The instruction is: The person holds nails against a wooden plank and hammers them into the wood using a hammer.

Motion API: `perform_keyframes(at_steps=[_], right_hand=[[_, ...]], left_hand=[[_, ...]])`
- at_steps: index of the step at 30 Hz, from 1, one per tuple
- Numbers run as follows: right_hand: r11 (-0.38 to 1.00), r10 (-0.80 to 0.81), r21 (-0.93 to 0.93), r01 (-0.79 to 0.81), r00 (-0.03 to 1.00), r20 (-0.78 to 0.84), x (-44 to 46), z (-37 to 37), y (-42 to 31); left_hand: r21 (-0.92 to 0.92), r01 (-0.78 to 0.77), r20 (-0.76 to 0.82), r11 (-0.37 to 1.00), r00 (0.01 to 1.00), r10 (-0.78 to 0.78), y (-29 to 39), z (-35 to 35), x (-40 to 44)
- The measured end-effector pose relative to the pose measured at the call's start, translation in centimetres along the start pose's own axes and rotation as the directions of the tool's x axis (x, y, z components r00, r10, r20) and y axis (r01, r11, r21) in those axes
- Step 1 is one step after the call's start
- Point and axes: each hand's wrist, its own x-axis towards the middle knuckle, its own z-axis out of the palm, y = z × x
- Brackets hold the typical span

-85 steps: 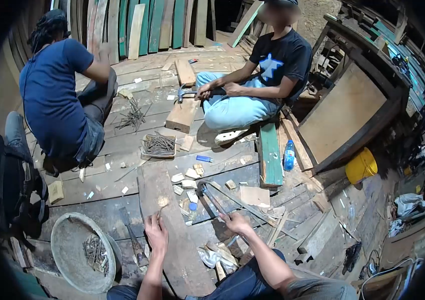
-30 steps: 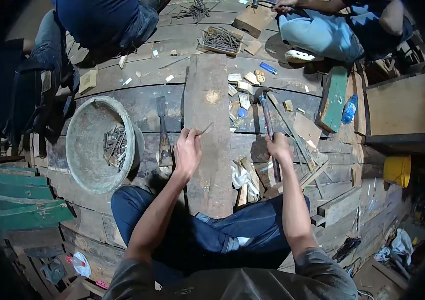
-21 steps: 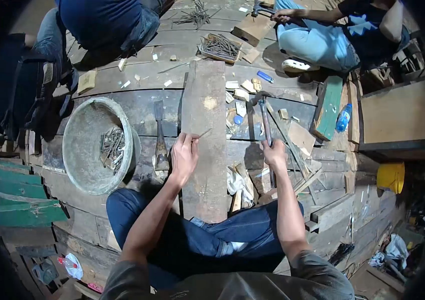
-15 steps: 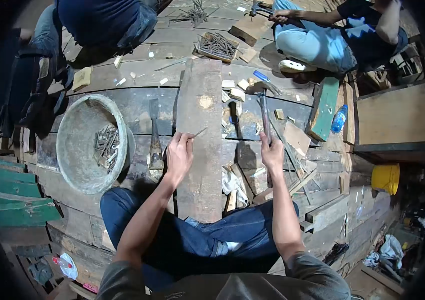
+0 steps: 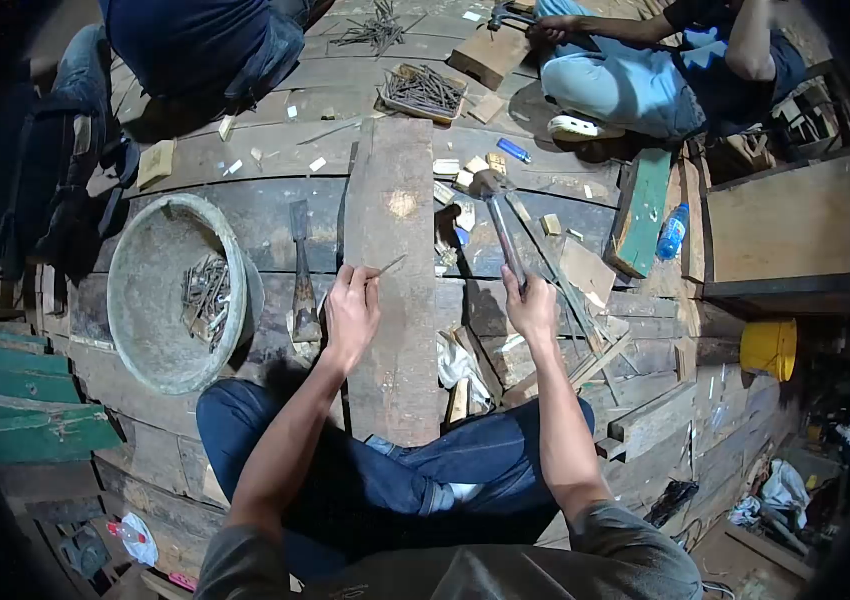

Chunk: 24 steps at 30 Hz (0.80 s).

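Observation:
My left hand rests on a long wooden plank and pinches a thin nail, which lies nearly flat just above the wood. Gripped by its handle, a hammer is in my right hand, right of the plank. The hammer's head is raised and tilts toward the plank. Left of the plank lies a broad chisel with a worn handle. A grey bucket further left contains a heap of nails.
A box of nails stands beyond the plank's far end. Wood scraps lie to the right, near a green-painted block and a blue bottle. At the upper right a seated person holds another hammer; another person sits upper left.
The hammer in my right hand has swung left, its head now tilted toward the plank. My left hand still pinches the nail. The view has shifted slightly.

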Motion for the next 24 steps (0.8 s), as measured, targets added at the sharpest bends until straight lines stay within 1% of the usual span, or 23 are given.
perform_keyframes(at_steps=[3, 4, 5, 6, 7, 9, 10, 11, 12, 15, 16, 19, 20, 21, 22, 23, 24], right_hand=[[0.998, -0.003, 0.068, 0.006, 0.999, -0.041, -0.1, -0.4, -1.2], [0.997, -0.065, 0.024, 0.067, 0.995, -0.071, 0.3, 0.3, -0.3], [0.998, -0.025, 0.064, 0.027, 0.999, -0.036, 0.5, 0.4, 0.0], [0.999, -0.021, 0.034, 0.023, 0.999, -0.038, 0.6, 0.6, 0.4], [1.0, -0.017, 0.003, 0.017, 0.999, -0.04, 0.5, 0.8, 0.9], [0.999, -0.05, 0.016, 0.051, 0.998, -0.041, 0.4, 0.7, 0.8], [1.0, -0.02, 0.023, 0.02, 1.0, -0.005, 0.1, 0.4, 0.4], [1.0, 0.009, 0.027, -0.01, 0.999, 0.034, -0.3, 0.0, -0.1], [0.996, -0.074, 0.05, 0.074, 0.997, 0.006, -0.5, 0.3, -0.1], [0.986, -0.116, 0.123, 0.112, 0.993, 0.026, -2.7, -0.9, -0.6], [0.969, -0.157, 0.191, 0.154, 0.988, -0.003, -4.0, -1.7, -1.8], [0.974, -0.09, 0.212, 0.075, 0.994, 0.06, -8.3, -4.4, -5.0], [0.965, -0.11, 0.243, 0.095, 0.993, 0.05, -9.4, -4.0, -5.1], [0.956, -0.127, 0.272, 0.11, 0.991, 0.047, -10.7, -3.6, -5.2], [0.968, -0.087, 0.243, 0.058, 0.99, 0.11, -12.1, -3.7, -6.4], [0.977, -0.134, 0.184, 0.109, 0.982, 0.13, -12.8, -2.7, -6.2], [0.987, -0.063, 0.155, 0.04, 0.987, 0.145, -13.8, -1.8, -6.4]], left_hand=[[0.013, 0.011, 0.007, 1.0, 1.0, -0.011, -0.1, -0.1, 0.4], [0.006, 0.016, 0.008, 1.0, 1.0, -0.016, -0.1, -0.2, 0.4], [-0.001, 0.025, 0.009, 1.0, 1.0, -0.025, -0.1, -0.1, 0.2], [-0.013, 0.021, 0.007, 1.0, 1.0, -0.021, -0.2, -0.1, 0.2], [-0.007, 0.06, 0.024, 0.998, 0.998, -0.06, -0.1, -0.2, 0.2], [-0.015, 0.048, 0.003, 0.999, 0.999, -0.048, -0.1, -0.1, 0.3], [-0.023, 0.078, 0.01, 0.997, 0.997, -0.078, 0.0, -0.1, 0.3], [-0.019, 0.075, -0.008, 0.997, 0.997, -0.075, 0.1, 0.0, 0.2], [-0.037, 0.076, -0.014, 0.996, 0.997, -0.076, 0.0, 0.0, 0.2], [-0.068, 0.068, -0.025, 0.995, 0.997, -0.07, -0.4, 0.2, 0.2], [-0.072, 0.061, -0.025, 0.996, 0.998, -0.062, -0.6, 0.2, 0.2], [-0.125, 0.075, -0.027, 0.989, 0.996, -0.079, -1.0, 0.5, 0.2], [-0.147, 0.094, -0.023, 0.985, 0.995, -0.099, -0.9, 0.6, 0.1], [-0.136, 0.068, -0.037, 0.988, 0.997, -0.073, -1.0, 0.8, -0.1], [-0.122, 0.064, -0.026, 0.99, 0.997, -0.067, -0.5, 0.7, -0.3], [-0.107, 0.054, -0.023, 0.993, 0.998, -0.057, -0.1, 0.6, -0.2], [-0.087, 0.023, -0.03, 0.996, 0.999, -0.026, -0.1, 0.7, -0.3]])
